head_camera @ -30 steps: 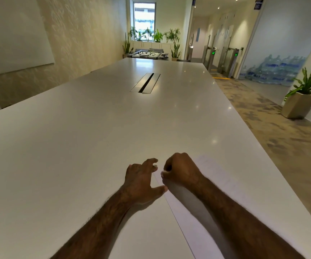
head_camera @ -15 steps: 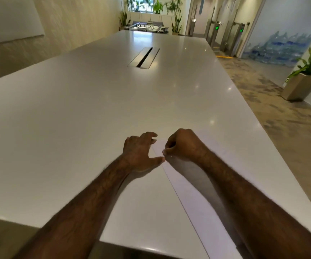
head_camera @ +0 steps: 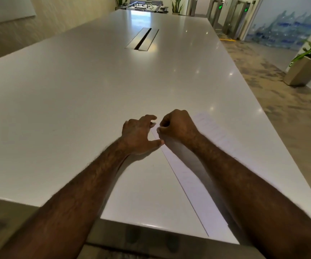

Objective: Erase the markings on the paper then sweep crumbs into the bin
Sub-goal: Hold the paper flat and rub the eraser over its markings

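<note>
Your right hand (head_camera: 179,126) is curled tight, maybe on an eraser I cannot see, over the paper (head_camera: 197,186) near the table (head_camera: 76,100) edge, and your left hand (head_camera: 139,135) presses with spread fingers, so rubbing hard could crumple it.

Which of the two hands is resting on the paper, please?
The right hand, fisted over the paper; the left hand sits beside it on the table.

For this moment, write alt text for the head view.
Two bare forearms reach over a long white table; the right hand is curled on a sheet of paper while the left hand rests at its edge. A potted plant stands beyond.
</note>
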A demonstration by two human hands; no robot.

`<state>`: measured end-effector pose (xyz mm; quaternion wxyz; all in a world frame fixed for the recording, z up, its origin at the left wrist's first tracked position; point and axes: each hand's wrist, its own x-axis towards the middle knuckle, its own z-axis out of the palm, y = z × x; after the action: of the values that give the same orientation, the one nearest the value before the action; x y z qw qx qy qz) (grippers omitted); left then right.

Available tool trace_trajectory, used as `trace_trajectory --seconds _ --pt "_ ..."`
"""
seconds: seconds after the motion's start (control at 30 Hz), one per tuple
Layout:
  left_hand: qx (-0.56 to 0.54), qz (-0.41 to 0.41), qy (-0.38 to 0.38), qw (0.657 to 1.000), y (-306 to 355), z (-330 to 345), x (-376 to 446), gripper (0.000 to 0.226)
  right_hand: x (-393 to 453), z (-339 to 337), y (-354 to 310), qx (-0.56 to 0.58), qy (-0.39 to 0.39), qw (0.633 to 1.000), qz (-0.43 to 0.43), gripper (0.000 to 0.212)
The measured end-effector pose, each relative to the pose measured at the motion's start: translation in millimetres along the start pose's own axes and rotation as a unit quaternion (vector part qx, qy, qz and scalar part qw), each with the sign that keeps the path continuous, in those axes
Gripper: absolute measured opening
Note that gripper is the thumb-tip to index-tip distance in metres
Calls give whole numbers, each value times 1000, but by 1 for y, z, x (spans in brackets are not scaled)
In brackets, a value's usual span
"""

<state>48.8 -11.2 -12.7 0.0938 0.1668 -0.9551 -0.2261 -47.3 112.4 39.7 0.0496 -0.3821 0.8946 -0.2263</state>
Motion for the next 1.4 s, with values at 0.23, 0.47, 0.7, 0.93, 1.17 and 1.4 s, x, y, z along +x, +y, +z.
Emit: trace_trajectory --seconds 0.23,0.47,0.7,0.93,1.17,1.4 --pt "-10 -2 9 1000 -1 4 -1 91 -6 -10 7 -52 -69 996 7 17" --pt "0 -5 6 1000 -1 3 0 87 10 -1 -7 -19 -9 999 29 16" --pt "10 -6 14 1000 5 1 -1 80 0 -3 0 -3 -6 1000 21 14" --pt "1 -5 -2 1000 2 2 -1 89 -4 -12 10 -82 -79 993 23 21" --pt "19 -7 -9 1000 0 1 0 87 13 1 1 -16 12 1000 18 16" --pt "47 -7 -25 999 0 -1 1 82 -7 -6 19 -38 -26 999 16 13"
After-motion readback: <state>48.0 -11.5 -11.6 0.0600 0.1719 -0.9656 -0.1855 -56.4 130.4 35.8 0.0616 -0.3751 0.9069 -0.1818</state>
